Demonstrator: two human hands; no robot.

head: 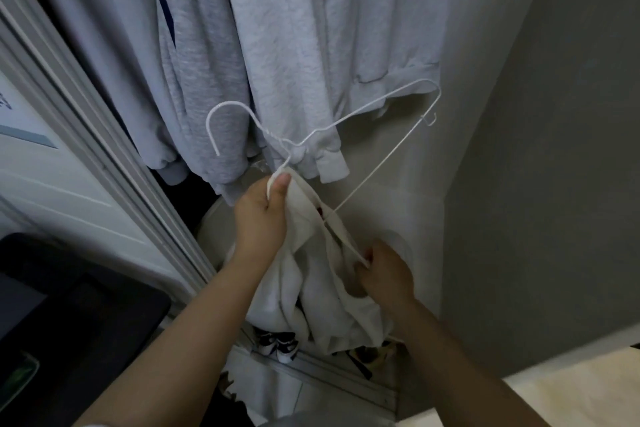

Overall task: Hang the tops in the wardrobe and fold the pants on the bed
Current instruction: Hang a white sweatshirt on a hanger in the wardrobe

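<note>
**White top half on the hanger**

The right hand (384,274) pinches the lower edge of the white top (311,288), fingers closed on the cloth. The left hand (263,215) grips the top's neck together with the wire hanger (346,135), thumb pressing. One hanger arm is inside the cloth, the other is bare. Behind hang grey sweatshirts (277,45) in the wardrobe. If the pinch loosens, the top probably slides off.

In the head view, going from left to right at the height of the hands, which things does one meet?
Dark furniture → wardrobe door frame → left hand → white top → right hand → grey wall.
</note>
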